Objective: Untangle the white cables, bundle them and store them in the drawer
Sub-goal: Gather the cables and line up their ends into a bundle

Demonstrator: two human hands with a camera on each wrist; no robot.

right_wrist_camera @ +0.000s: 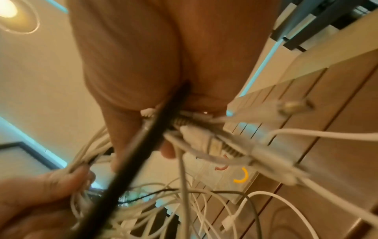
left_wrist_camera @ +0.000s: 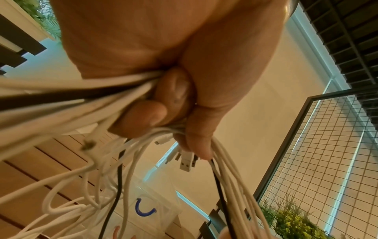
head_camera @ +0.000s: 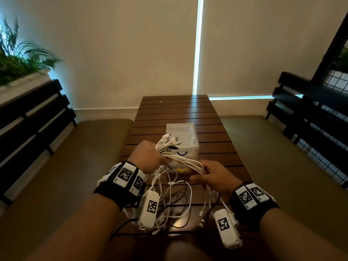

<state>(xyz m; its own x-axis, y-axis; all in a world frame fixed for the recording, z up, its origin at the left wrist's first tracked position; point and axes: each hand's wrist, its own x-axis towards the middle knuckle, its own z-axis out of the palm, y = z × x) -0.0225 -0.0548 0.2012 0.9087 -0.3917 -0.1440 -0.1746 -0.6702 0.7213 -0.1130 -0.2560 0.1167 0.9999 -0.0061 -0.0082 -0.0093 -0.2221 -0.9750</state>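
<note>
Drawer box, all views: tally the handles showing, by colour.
blue handle: 1
red handle: 1
yellow handle: 1
Total: 3
The cables hide part of the front of the drawer box, so this counts only the handles that show.

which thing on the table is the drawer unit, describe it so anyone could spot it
Start at the slatted wooden table running away from the person. The drawer unit stands near its middle, just beyond both hands. It is the only boxy thing there: translucent white, with curved blue and yellow handles on its front.
</note>
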